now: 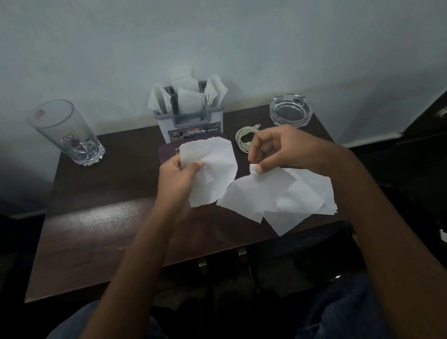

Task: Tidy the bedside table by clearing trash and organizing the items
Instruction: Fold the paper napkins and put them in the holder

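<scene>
Above the dark wooden bedside table (pixel 95 229), my left hand (pixel 177 178) pinches a torn white paper piece (pixel 212 170) between thumb and fingers. My right hand (pixel 281 150) pinches the top corner of a second, larger bunch of white paper (pixel 284 199), which hangs down over the table's right front part. The two papers are apart, with a small gap between them. A dark purple booklet (pixel 167 153) lies flat behind the left paper, mostly hidden.
A tall clear glass (pixel 67 131) stands at the back left. A grey holder with white napkins (pixel 190 113) sits at the back middle against the wall. A coiled white cable (pixel 245 138) and a glass ashtray (pixel 290 110) lie at the back right.
</scene>
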Tool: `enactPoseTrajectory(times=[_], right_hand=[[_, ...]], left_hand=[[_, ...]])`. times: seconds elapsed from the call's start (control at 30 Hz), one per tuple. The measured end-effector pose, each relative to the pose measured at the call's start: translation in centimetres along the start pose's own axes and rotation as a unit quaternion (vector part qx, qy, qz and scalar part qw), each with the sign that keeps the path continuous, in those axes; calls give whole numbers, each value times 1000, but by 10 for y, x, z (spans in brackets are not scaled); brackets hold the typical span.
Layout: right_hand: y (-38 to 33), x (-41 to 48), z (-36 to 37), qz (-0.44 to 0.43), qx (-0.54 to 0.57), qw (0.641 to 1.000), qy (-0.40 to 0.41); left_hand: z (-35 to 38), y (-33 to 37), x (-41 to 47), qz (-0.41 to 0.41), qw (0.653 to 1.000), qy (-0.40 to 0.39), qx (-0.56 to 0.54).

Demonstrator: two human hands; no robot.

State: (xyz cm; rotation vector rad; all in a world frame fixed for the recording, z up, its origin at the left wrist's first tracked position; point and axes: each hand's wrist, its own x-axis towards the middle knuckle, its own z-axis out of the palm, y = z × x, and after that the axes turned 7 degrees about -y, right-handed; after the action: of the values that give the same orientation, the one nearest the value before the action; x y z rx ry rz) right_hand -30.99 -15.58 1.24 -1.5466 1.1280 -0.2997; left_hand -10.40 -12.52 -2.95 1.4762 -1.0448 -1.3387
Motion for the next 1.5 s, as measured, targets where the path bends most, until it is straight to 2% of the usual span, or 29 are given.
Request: enactPoseTrajectory(times=[0.2,0.3,0.37,0.43,0.53,0.6,0.77,0.97,1.1,1.23,1.3,1.37,1.43,1.5], right_hand=[[-17,-10,0,-69,80,986,-131],[-22,-14,-2,-98,118,976,-154],[-24,-13,-1,-106,122,977,-141],[-24,-9,3,-98,82,988,-90],[-25,1,15,-81,21,997,3],[-26,5,22,-76,7,997,32],[-24,14,32,-71,-44,994,74],[-21,19,38,-71,-60,994,48],[-21,16,36,-67,-24,997,39],[-10,8,12,-45,14,988,149],[7,7,-2,11,-85,978,191],[30,9,-12,107,-219,955,167],[51,12,-15,179,-282,935,121],[60,16,-14,192,-309,925,110]], left_hand=[[2,-1,0,10,999,-14,31],[1,-2,-1,8,999,-11,41],[0,-1,-1,-16,999,-26,13],[2,2,-3,-66,995,-69,-26],[7,5,-5,-141,977,-141,-72],[9,5,-7,-178,963,-181,-93],[5,5,-5,-217,928,-282,-112],[3,8,-11,-214,919,-325,-65],[3,5,-10,-224,931,-289,-24],[3,4,-8,-212,953,-218,-17],[2,3,-5,-204,961,-181,-33],[1,3,-2,-196,968,-152,-43],[1,4,-2,-190,971,-135,-55],[0,4,-3,-186,972,-125,-69]])
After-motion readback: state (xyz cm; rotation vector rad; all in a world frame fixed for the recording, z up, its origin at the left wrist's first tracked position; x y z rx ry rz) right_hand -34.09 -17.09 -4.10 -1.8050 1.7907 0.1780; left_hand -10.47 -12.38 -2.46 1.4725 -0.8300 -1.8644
